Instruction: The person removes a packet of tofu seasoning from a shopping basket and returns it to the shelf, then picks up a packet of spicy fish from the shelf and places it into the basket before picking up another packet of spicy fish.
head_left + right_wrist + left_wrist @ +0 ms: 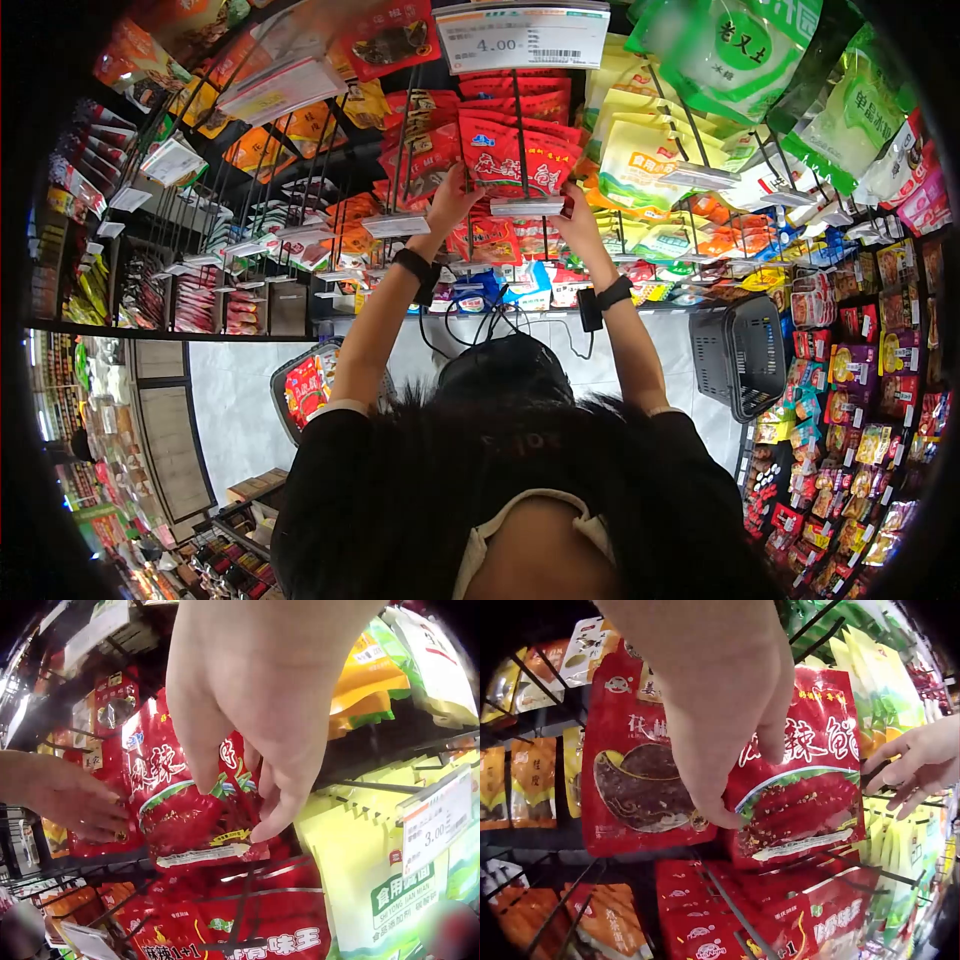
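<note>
A glossy red seasoning packet (519,153) with white lettering hangs at the front of a row of like packets. At its left edge my left hand (451,203) has its fingers nearly straight, between it and a darker red spice packet (638,802). My right hand (579,222) is by the opposite edge, fingers loosely bent; in the right wrist view its fingertips (264,831) overlap that side. The left wrist view shows the packet's lettered front (802,780), partly covered by my left hand. Neither hand visibly curls round it.
Metal hooks with price tags (527,207) jut out around both hands. More red packets (705,922) hang below, and yellow-green bags (640,165) fill the right. On the floor stand a dark basket (742,355) and another basket (283,405) holding red packets (306,388).
</note>
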A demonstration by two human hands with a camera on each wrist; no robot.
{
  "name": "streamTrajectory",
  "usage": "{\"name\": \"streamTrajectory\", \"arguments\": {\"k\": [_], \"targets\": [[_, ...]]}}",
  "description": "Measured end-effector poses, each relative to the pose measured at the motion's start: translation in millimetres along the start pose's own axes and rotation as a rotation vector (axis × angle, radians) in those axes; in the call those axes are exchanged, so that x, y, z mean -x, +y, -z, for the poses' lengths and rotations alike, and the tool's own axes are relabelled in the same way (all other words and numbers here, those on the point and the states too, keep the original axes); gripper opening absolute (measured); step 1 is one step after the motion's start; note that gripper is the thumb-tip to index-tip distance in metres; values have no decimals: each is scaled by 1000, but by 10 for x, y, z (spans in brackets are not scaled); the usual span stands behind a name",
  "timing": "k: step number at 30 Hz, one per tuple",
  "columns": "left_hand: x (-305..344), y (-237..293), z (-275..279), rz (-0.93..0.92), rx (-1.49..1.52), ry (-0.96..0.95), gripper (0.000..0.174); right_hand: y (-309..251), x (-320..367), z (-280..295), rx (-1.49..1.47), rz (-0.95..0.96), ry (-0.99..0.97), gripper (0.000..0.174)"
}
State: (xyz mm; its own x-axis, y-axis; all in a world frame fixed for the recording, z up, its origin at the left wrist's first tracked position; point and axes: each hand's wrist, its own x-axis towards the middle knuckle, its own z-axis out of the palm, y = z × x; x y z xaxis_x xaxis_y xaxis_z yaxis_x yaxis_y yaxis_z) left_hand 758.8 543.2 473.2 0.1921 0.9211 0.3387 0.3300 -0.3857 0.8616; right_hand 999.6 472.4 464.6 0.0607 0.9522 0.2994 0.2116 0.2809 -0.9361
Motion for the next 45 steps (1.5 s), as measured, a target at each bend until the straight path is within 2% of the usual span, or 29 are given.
{"name": "streamTrajectory", "arguments": {"k": [3,6,8,11,13,14,17,18,20,21,24,27,30,33,36,45], "targets": [[-49,-8,54,91,54,-172,43,91,-61,12,-42,-77,-54,46],[-47,-203,47,127,198,-232,28,86,-84,16,-41,-134,-107,45],[26,-266,-6,138,270,-189,27,35,-96,13,-5,-152,-97,45],[41,-295,-32,156,254,-167,31,24,-132,-38,172,-18,14,46],[64,-339,-52,151,300,-175,34,14,-148,-56,117,-18,-5,50],[88,-186,-54,137,372,-183,36,-5,-154,-62,90,-18,-13,52],[172,38,-69,193,485,-150,34,-204,-149,-48,-159,-230,-112,47],[198,109,-50,228,505,-130,33,-72,-154,-57,-92,-217,-144,44],[247,283,99,339,197,-275,28,114,-157,-83,42,-191,-209,38],[258,344,150,391,42,-347,26,111,-125,-102,23,-157,-163,35],[315,181,49,280,252,-308,22,1,15,-144,-16,-80,-56,31],[365,223,-2,290,390,-340,26,-103,75,-127,-20,-76,-24,33],[396,468,17,414,355,-355,26,-238,125,-66,12,-103,-27,33],[421,404,-86,319,431,-295,26,-320,164,-34,59,-113,-35,34],[462,488,-83,305,432,-277,27,-300,193,-42,20,-88,-17,37],[611,668,21,244,287,-194,31,-434,339,-60,19,-108,-77,33]]}}
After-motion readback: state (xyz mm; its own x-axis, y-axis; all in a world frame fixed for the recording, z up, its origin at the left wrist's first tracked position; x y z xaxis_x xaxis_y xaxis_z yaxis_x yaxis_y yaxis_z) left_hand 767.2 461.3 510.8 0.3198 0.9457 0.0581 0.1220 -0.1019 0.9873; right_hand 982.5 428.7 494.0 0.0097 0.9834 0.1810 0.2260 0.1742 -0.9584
